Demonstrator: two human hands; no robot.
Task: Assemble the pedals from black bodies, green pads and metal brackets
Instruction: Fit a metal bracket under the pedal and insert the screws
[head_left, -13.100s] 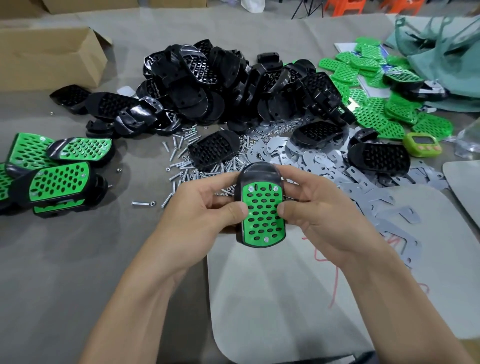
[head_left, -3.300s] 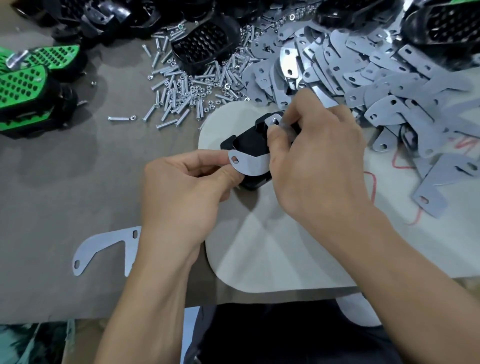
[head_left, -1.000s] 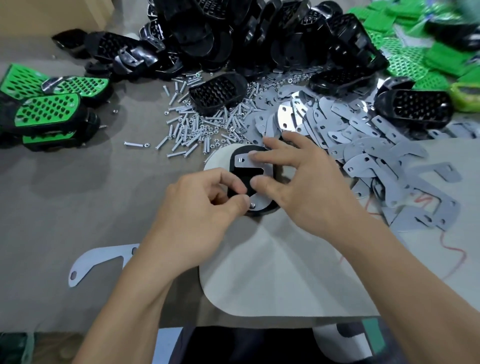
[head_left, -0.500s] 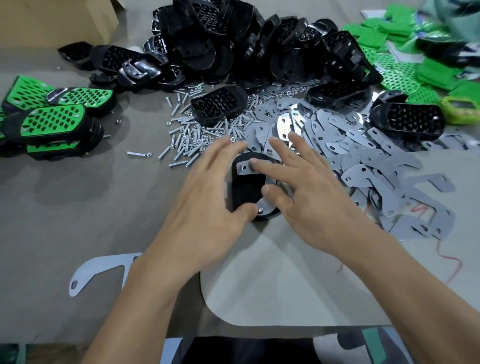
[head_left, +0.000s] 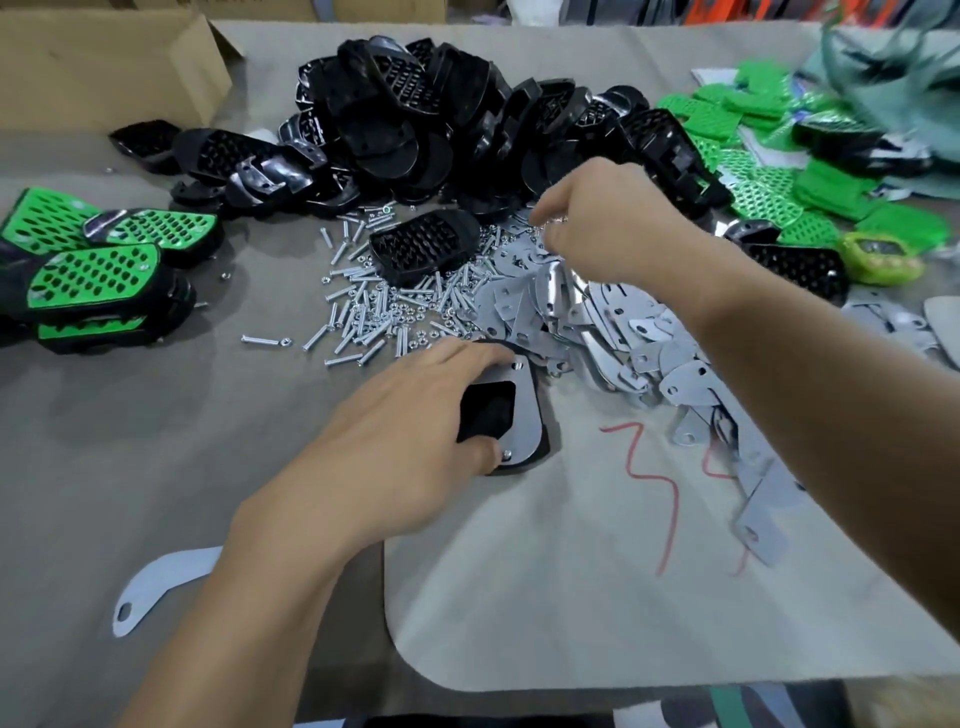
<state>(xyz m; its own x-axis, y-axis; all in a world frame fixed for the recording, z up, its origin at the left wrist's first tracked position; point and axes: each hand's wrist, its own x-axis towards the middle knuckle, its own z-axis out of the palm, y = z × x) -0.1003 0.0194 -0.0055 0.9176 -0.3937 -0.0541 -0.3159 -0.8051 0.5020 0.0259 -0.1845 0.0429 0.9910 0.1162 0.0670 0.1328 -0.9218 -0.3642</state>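
Note:
A black pedal body (head_left: 487, 413) lies underside up on the beige mat (head_left: 571, 582), with a metal bracket (head_left: 525, 410) set on it and a screw at its near end. My left hand (head_left: 395, 431) holds this pedal, fingers along its far edge and thumb at the near edge. My right hand (head_left: 608, 223) is stretched out over the loose nuts and the bracket heap (head_left: 613, 322). Its fingertips are pinched together on what looks like a small nut. Black bodies (head_left: 441, 114) are piled behind, and green pads (head_left: 753, 176) lie far right.
Screws and nuts (head_left: 374, 306) are scattered left of the brackets around a single black body (head_left: 423, 244). Finished green-and-black pedals (head_left: 98, 270) sit at the left edge. A cardboard box (head_left: 104, 62) stands far left, a green timer (head_left: 878, 257) at right, a stray bracket (head_left: 156, 582) near left.
My right hand has left the bracket on the pedal and reached forward to the nuts. My left hand has closed around the pedal and keeps it on the mat.

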